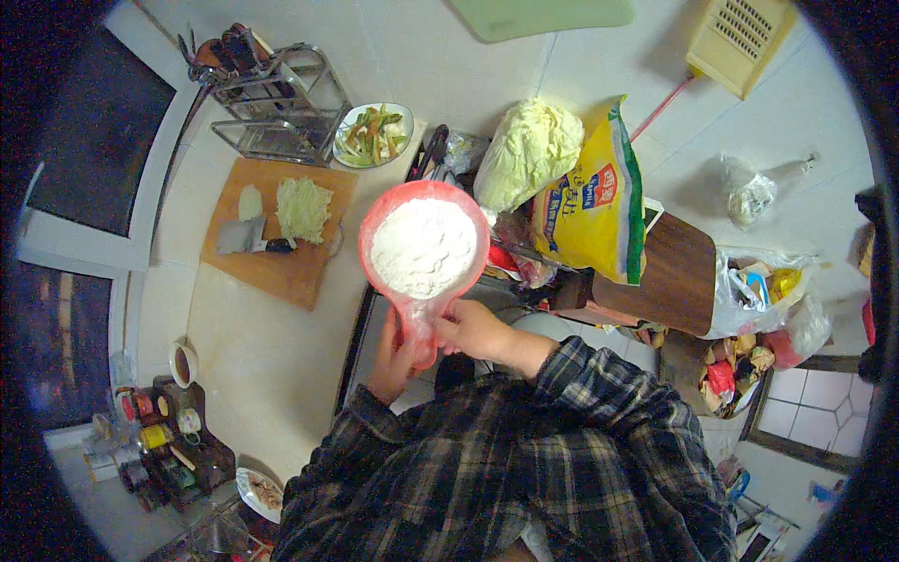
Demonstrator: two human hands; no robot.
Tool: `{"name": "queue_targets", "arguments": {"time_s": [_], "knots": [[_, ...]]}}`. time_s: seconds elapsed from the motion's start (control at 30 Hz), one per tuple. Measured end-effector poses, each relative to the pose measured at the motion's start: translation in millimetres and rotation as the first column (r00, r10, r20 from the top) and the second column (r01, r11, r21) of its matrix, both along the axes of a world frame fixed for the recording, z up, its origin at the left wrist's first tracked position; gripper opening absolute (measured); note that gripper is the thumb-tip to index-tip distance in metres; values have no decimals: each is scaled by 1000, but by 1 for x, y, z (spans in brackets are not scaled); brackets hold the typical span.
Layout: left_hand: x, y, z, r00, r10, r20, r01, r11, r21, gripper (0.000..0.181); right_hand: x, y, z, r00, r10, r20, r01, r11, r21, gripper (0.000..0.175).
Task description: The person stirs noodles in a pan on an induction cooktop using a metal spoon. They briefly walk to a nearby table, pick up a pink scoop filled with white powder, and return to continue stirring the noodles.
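Observation:
Both of my hands grip the handle of a red plastic ladle-shaped scoop, held in front of my body. A heap of white flour fills its round bowl. My left hand wraps the handle from the left, and my right hand pinches it from the right, near where it meets the bowl. Beyond the scoop to the right stands a yellow printed bag, leaning beside a napa cabbage.
On the counter at left lies a wooden cutting board with chopped cabbage and a cleaver. Behind it are a metal rack and a plate of cut vegetables. Seasoning jars crowd the lower left.

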State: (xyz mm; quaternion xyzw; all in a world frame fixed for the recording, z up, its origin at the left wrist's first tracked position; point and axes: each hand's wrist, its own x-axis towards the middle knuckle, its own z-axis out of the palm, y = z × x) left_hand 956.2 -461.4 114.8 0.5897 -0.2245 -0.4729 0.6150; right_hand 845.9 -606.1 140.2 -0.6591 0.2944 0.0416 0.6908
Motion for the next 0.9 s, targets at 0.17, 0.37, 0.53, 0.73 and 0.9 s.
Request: {"name": "queue_targets", "arguments": {"time_s": [0.17,0.37,0.53,0.73,0.9], "knots": [[-5,37,5,995,-85,-44,92,983,160,76,-8,10,-16,937,348,15,-343,929,-138,29],[-7,72,-9,987,-158,-25,157,928,337,78,-22,11,-27,712,701,-21,-633,629,-451,32],[0,90,-52,958,-271,-91,285,887,363,82,-56,-23,-34,793,599,-113,-596,725,-345,35],[-10,58,-152,989,-145,40,140,984,114,81,-125,-44,-39,859,423,-287,-510,750,-422,35],[2,12,-194,973,-210,-99,220,970,106,81,-189,-51,-44,884,226,-409,-361,886,-290,35]]}}
